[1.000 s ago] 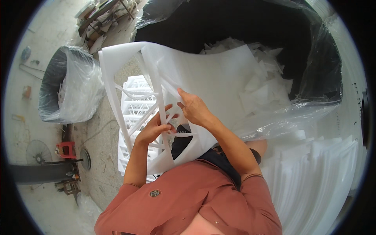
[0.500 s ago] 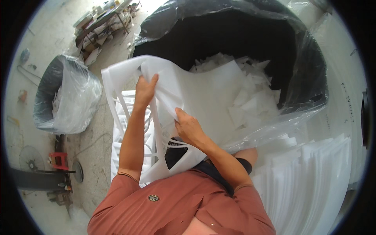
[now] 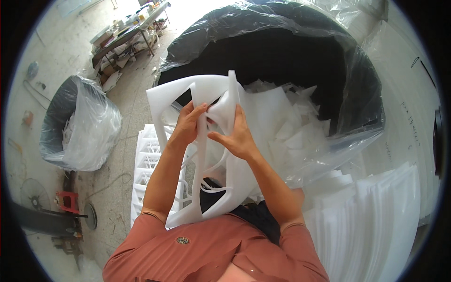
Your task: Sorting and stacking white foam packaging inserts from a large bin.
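A large white foam sheet (image 3: 192, 209) with cut-out openings stands up over my lap, its far end bent upward. My left hand (image 3: 189, 124) is closed around a narrow strip between two openings. To its right, my right hand (image 3: 238, 136) grips the folded part of the same sheet, thumb toward the left hand and fingers up along the fold. Some of the right fingertips are hidden behind the foam. Dark gaps show through several of the cut-outs.
A big black tub (image 3: 282, 56) lined with clear plastic holds white foam scraps (image 3: 300, 117) ahead. Cut foam sheets (image 3: 150, 160) are stacked at left, upright foam sheets (image 3: 371, 207) at right. Farther left are a smaller lined bin (image 3: 89, 127), a red stool (image 3: 69, 201) and a cluttered table (image 3: 136, 30).
My right hand has moved up and slightly right, and my left hand has shifted right and down. The sheet's right part is now folded up, showing more of the cut-outs.
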Tool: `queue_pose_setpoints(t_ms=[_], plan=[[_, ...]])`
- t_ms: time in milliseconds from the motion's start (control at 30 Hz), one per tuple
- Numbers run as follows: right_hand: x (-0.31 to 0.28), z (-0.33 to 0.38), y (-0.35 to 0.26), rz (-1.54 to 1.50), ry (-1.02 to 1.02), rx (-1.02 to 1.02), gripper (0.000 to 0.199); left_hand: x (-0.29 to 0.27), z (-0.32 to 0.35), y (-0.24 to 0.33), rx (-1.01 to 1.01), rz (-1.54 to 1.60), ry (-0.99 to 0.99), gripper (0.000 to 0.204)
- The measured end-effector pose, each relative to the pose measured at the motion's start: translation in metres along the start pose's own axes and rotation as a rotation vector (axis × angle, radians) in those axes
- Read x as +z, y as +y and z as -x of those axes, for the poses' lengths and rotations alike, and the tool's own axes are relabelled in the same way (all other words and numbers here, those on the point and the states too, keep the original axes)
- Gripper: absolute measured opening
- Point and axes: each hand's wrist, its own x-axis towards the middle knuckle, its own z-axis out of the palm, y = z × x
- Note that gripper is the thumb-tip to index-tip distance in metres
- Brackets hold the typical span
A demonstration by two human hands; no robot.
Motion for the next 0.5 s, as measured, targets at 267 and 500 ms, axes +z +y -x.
queue_pose_setpoints(t_ms=[267, 500], plan=[[-0.009, -0.015, -0.036, -0.236, -0.010, 0.294, 0.069, 0.004, 0.014, 0.005, 0.056, 0.027, -0.161, 0.040], [-0.030, 0.005, 0.031, -0.936, 0.042, 0.660, 0.050, -0.032, 0.025, 0.015, 0.031, -0.101, 0.034, 0.051]])
